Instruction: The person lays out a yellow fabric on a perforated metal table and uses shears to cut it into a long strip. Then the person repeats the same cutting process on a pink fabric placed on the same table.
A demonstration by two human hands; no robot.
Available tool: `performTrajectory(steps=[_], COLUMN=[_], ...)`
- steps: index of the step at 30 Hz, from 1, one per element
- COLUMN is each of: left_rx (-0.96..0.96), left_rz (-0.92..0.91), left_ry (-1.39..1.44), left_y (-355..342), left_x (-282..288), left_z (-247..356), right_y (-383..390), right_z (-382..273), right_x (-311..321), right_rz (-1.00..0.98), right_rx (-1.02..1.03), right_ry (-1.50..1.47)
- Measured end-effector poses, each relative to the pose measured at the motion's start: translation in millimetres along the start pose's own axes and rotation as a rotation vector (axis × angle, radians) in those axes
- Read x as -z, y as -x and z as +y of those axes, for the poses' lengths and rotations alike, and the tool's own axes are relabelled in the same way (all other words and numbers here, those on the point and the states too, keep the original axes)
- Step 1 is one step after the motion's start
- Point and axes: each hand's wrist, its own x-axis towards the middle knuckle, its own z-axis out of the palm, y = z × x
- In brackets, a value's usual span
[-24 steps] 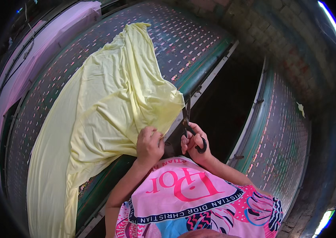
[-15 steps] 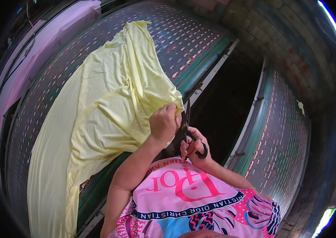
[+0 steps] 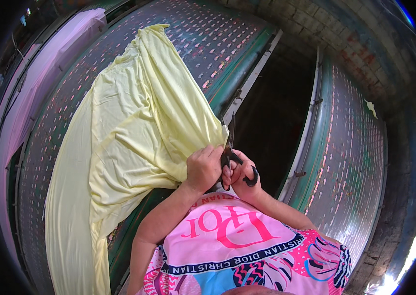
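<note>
Pale yellow cloth (image 3: 124,123) lies in loose folds over a long dotted table (image 3: 208,59) and drapes toward the lower left. My left hand (image 3: 203,168) is closed on the cloth's near right corner. Just right of it, my right hand (image 3: 241,174) grips black-handled scissors (image 3: 230,135) by the loops. Their dark blades point up beside the cloth edge; whether fabric lies between them I cannot tell. Below both hands is my pink patterned top (image 3: 227,221).
A second dotted table (image 3: 345,128) stands right, across a dark gap edged by metal rails (image 3: 316,101), with a pale scrap (image 3: 371,108) on it. Pink cloth (image 3: 55,54) runs along the far left. A block wall (image 3: 350,44) curves behind.
My left hand rose rightward and closed on the cloth's corner beside the scissors, then dropped slightly, drawing the cloth edge straighter. The whole view has shifted slightly.
</note>
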Motion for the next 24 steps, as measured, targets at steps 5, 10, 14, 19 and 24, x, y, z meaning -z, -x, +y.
performTrajectory(steps=[5, 10, 14, 19, 24], left_rx=[0.020, 0.129, 0.102, 0.409, 0.414], left_rz=[-0.008, 0.124, -0.014, 0.059, 0.606], left_ry=[0.060, 0.097, 0.041, 0.041, -0.091], left_y=[2.3, -17.4, -51.6, -123.2, -389.3], left_x=[8.6, 7.0, -17.6, -57.7, 49.2], left_z=[-13.5, -30.1, -46.5, -61.2, -94.9], right_y=[-31.7, -97.8, -175.3, -282.4, -322.6], right_z=[0.8, -11.0, -45.7, -156.1, -217.5], right_x=[8.5, 20.1, 46.0, 68.3, 91.2], right_rz=[0.058, -0.026, -0.142, -0.158, -0.152], right_rx=[0.011, -0.060, 0.088, 0.187, 0.250], right_ry=[0.098, 0.099, 0.011, 0.010, 0.024])
